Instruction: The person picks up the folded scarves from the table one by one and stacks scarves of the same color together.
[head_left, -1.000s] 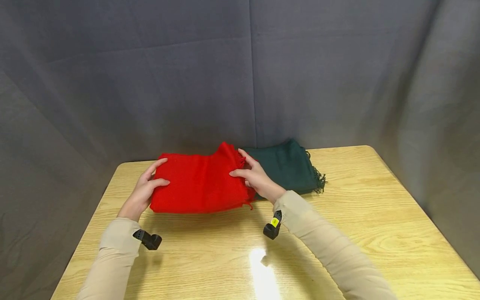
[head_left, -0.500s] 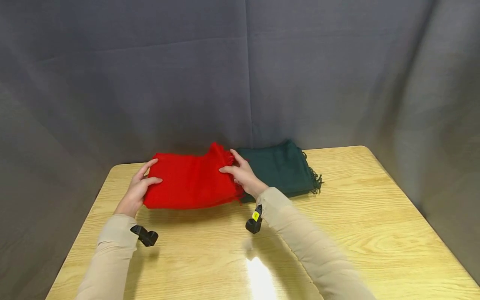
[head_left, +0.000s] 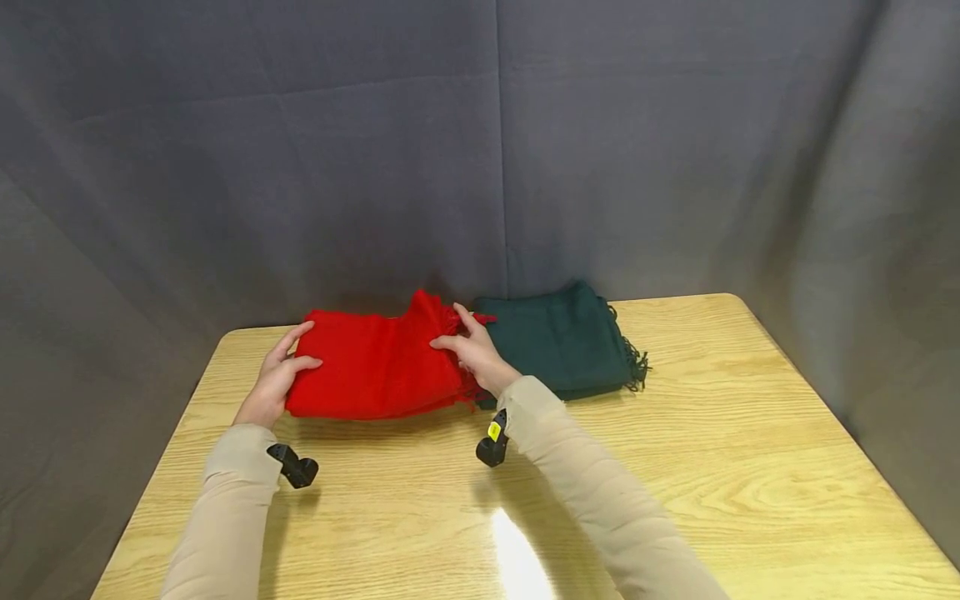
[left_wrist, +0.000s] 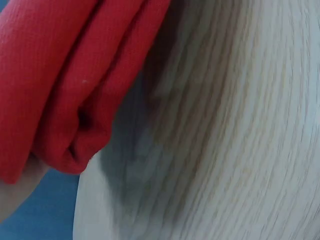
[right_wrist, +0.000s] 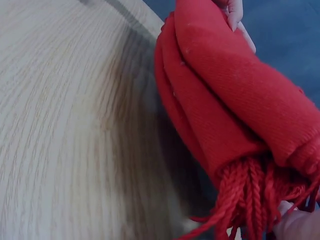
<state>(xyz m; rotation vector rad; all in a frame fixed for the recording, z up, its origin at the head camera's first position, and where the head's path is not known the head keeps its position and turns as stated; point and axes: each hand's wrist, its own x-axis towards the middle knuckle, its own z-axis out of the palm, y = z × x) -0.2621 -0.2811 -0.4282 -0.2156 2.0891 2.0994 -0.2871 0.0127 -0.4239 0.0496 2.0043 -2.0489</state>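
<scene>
A folded red scarf [head_left: 367,367] with fringe at its right end is held between both hands at the back left of the table. My left hand [head_left: 273,383] grips its left end, thumb on top and other fingers partly hidden. At the fringed end, my right hand [head_left: 476,354] holds the folded layers, with the thumb on top. Layered folds of the red scarf [right_wrist: 225,95] and its twisted tassels show in the right wrist view. A folded dark green scarf [head_left: 558,342], fringed at the right, lies just right of it, partly behind my right hand.
The light wooden table [head_left: 712,450] has a bright glare patch near its front middle. A grey curtain [head_left: 375,167] hangs right behind the table's back edge and along both sides. Small black cameras [head_left: 294,467] are strapped at both wrists.
Both hands have shifted the red scarf slightly left, the right hand moving more than the left. More of the dark green scarf is uncovered, and it stays in place.
</scene>
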